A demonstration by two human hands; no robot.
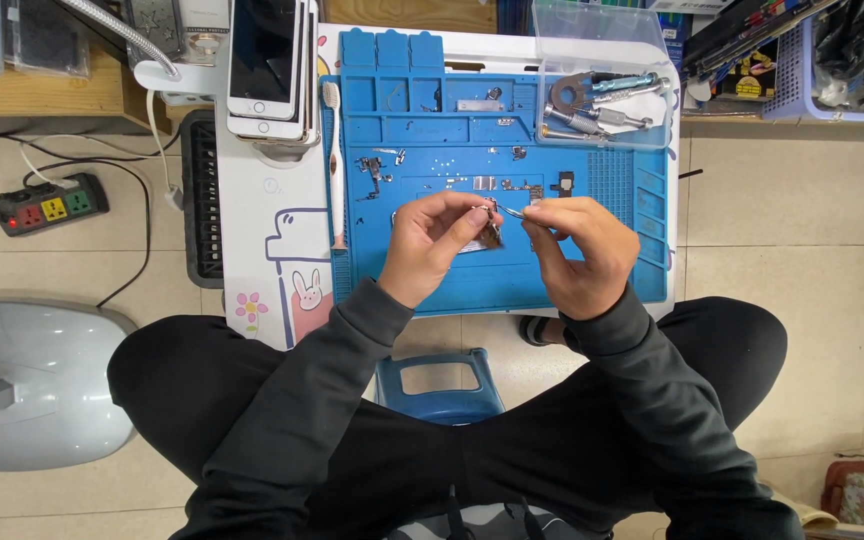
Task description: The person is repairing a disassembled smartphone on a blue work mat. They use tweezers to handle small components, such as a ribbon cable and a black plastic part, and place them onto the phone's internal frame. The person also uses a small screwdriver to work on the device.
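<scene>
From my head view I have both hands raised just above the middle of the blue work mat (592, 285), toward its near edge. My left hand (430, 245) is pinched around a small dark phone part (491, 230), thumb and fingers closed on its left side, so the part sits between the two hands rather than on the mat. My right hand (574, 252) is closed on slim metal tweezers (512, 211), whose long axis runs roughly left to right, tips pointing toward the part and meeting it at its upper edge; I cannot tell whether the tips actually grip it or only touch. The part lies right of the left hand's fingertips and left of the right hand's, with the left hand the nearer, being the one in contact. Loose small metal pieces (372, 170) are scattered across the far half of the mat. A clear plastic box (602, 50) holding metal tools sits on the far right corner, a white toothbrush (334, 160) lies along the mat's left edge, and a stack of phones (267, 65) stands beyond the far left corner.
</scene>
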